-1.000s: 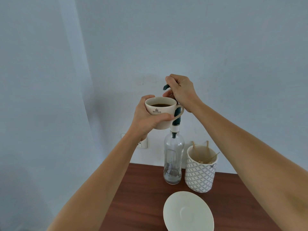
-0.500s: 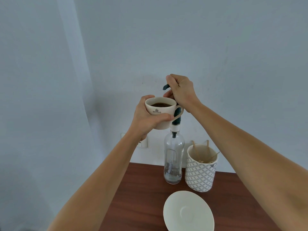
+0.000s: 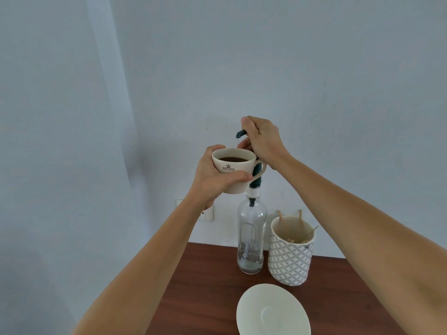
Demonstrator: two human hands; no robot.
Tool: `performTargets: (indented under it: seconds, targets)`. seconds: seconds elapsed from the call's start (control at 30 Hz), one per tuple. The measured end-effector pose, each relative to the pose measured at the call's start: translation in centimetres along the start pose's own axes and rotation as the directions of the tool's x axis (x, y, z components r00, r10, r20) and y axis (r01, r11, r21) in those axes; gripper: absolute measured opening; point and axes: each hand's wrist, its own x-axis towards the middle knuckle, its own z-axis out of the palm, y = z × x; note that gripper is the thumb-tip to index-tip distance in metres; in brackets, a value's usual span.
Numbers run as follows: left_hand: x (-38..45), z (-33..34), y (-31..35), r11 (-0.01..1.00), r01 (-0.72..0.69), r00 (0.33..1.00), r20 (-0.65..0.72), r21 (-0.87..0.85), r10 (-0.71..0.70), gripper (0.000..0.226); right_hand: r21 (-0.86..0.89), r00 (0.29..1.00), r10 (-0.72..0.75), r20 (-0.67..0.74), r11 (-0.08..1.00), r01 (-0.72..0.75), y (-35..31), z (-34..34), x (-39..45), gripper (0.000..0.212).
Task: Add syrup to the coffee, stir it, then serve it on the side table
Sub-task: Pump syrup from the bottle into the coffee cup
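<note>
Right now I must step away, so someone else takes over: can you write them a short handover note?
Left hand: holds the coffee cup in the air under the pump spout.
Right hand: grips the pump head on the syrup bottle, which stands on the wooden table.
Saucer lies in front; stir sticks stand in the patterned holder.
Done: cup placed for syrup; a drop hangs at the spout.
Left: finish pumping, stir, serve.

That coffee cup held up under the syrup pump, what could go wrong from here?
1. The cup is full of coffee nearly to the rim and held in the air by the left hand, so a tilt could spill it.
2. The pump nozzle sits near the cup's far edge; syrup might drip outside.
3. Pressing with the right hand could tip the tall, nearly empty syrup bottle, since nothing steadies it.
</note>
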Motion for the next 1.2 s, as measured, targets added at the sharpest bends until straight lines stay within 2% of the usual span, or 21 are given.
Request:
performTargets:
  seconds: [1.2]
  targets:
    - [-0.10,0.02,0.22,1.000,0.007,1.000,0.012,-0.025,-0.007,0.092,-0.018,1.000,0.009,0.013,1.000,-0.009,-0.79,-0.03,-0.17,0.037]
